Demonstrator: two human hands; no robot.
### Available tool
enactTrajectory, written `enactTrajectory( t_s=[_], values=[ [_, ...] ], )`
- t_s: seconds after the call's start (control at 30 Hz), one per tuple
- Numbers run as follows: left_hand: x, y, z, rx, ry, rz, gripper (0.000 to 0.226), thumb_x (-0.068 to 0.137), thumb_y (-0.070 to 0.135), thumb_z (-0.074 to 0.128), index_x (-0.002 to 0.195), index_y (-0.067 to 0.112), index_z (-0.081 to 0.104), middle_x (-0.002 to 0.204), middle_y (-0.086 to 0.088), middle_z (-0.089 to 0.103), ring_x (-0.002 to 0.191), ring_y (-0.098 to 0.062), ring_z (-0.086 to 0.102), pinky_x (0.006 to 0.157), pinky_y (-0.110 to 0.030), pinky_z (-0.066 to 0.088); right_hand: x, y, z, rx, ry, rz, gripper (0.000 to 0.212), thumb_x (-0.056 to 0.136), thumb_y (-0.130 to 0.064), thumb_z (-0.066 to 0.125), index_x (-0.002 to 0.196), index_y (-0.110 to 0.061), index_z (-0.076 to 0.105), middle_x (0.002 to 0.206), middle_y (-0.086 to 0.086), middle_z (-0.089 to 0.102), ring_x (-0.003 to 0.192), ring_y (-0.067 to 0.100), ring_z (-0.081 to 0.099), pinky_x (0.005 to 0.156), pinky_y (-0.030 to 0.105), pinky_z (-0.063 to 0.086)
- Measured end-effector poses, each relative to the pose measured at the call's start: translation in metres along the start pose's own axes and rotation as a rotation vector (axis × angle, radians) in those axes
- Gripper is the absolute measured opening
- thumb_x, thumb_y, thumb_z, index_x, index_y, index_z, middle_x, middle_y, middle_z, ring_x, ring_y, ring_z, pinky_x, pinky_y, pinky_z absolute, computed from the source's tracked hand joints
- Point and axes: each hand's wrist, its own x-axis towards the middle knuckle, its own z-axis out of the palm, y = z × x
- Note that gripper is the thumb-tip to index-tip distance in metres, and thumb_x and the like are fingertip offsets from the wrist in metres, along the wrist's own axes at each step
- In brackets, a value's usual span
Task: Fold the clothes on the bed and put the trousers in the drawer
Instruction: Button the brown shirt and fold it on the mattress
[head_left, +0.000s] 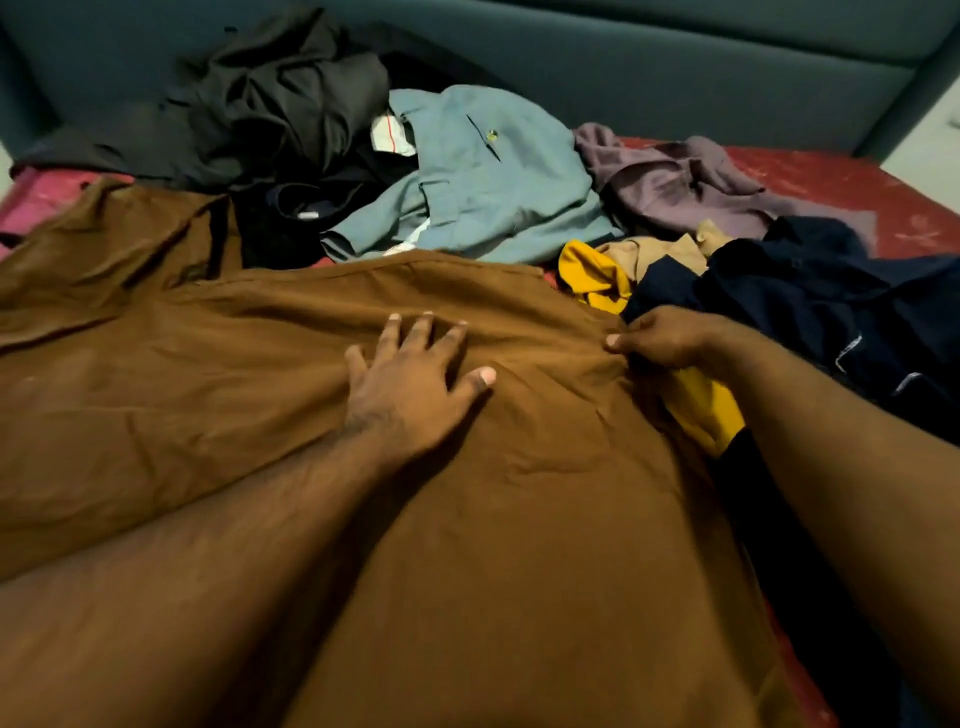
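Note:
A large brown garment lies spread across the near part of the bed. My left hand presses flat on its middle with fingers spread. My right hand pinches the garment's right edge between thumb and fingers. Behind it lie a black heap, a grey-blue shirt, a mauve garment, a yellow and tan piece and a dark navy garment. Which pieces are trousers I cannot tell.
The red mattress shows at the far right and far left. A dark teal padded headboard runs along the back. A pale floor patch lies beyond the right bed corner.

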Motion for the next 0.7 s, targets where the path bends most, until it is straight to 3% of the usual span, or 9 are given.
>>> enactTrajectory(
  t_s=[0.07,0.13,0.27,0.33,0.43,0.53,0.63,0.7],
  values=[
    [0.010,0.001,0.004,0.124,-0.086,0.053,0.071,0.090,0.074,0.018,0.153,0.042,0.016,0.164,0.003,0.001,0.150,-0.024,-0.005,0.116,-0.061,0.004,0.003,-0.012,0.008,-0.258,0.265,-0.013,0.070,0.088,-0.073,0.039,0.122,-0.018,0.063,0.135,0.014,0.050,0.123,0.036,0.045,0.102,0.046,0.037],
    [0.017,0.000,0.005,0.166,-0.071,0.100,0.067,0.092,0.072,0.018,0.151,0.040,0.024,0.164,0.003,0.005,0.150,-0.022,-0.003,0.116,-0.060,0.004,0.005,-0.030,0.016,-0.397,0.551,-0.138,0.063,0.089,-0.071,0.038,0.112,-0.019,0.065,0.124,0.014,0.054,0.115,0.036,0.047,0.096,0.045,0.040],
    [0.045,-0.025,-0.015,0.059,0.252,0.071,0.048,0.099,0.053,0.033,0.144,0.037,0.041,0.155,0.002,0.030,0.145,-0.019,0.020,0.113,-0.050,0.014,0.038,-0.058,0.023,0.085,0.331,-0.144,0.051,0.089,-0.058,0.053,0.111,-0.013,0.058,0.111,0.013,0.063,0.106,0.032,0.058,0.087,0.037,0.047],
    [0.059,-0.055,-0.030,0.027,0.321,-0.040,0.050,0.097,0.048,0.043,0.144,0.033,0.040,0.150,-0.002,0.037,0.140,-0.023,0.030,0.111,-0.051,0.021,0.054,-0.070,0.021,0.133,0.308,-0.127,0.043,0.089,-0.049,0.061,0.103,-0.008,0.060,0.102,0.014,0.064,0.099,0.031,0.061,0.079,0.035,0.048],
    [0.075,-0.120,-0.059,0.112,0.115,-0.209,0.066,0.082,0.067,0.057,0.137,0.033,0.044,0.139,-0.004,0.047,0.128,-0.027,0.043,0.105,-0.052,0.031,0.069,-0.083,0.019,0.044,0.369,-0.117,0.025,0.091,-0.026,0.061,0.102,-0.004,0.068,0.102,0.016,0.069,0.094,0.031,0.065,0.081,0.038,0.054],
    [0.080,-0.163,-0.098,0.147,-0.234,-0.153,0.076,0.050,0.092,0.057,0.095,0.032,0.059,0.100,0.004,0.062,0.089,-0.014,0.058,0.084,-0.035,0.044,0.087,-0.086,0.009,0.078,0.496,-0.089,0.025,0.093,-0.017,0.051,0.107,-0.002,0.064,0.114,0.020,0.065,0.105,0.035,0.061,0.087,0.039,0.051],
    [0.087,-0.176,-0.126,0.239,-0.193,-0.144,0.044,0.072,0.065,0.070,0.079,0.021,0.065,0.083,-0.001,0.064,0.075,-0.016,0.057,0.068,-0.032,0.044,0.101,-0.091,0.001,0.105,0.575,-0.056,0.030,0.096,-0.017,0.044,0.117,0.001,0.056,0.127,0.025,0.055,0.116,0.040,0.053,0.095,0.042,0.045],
    [0.092,-0.181,-0.125,0.216,-0.136,-0.124,0.037,0.076,0.054,0.074,0.075,0.019,0.064,0.079,-0.003,0.062,0.073,-0.017,0.056,0.063,-0.031,0.041,0.103,-0.095,0.010,0.112,0.508,-0.062,0.034,0.100,-0.023,0.043,0.120,0.002,0.053,0.129,0.026,0.053,0.119,0.040,0.051,0.095,0.040,0.042]
  ],
)
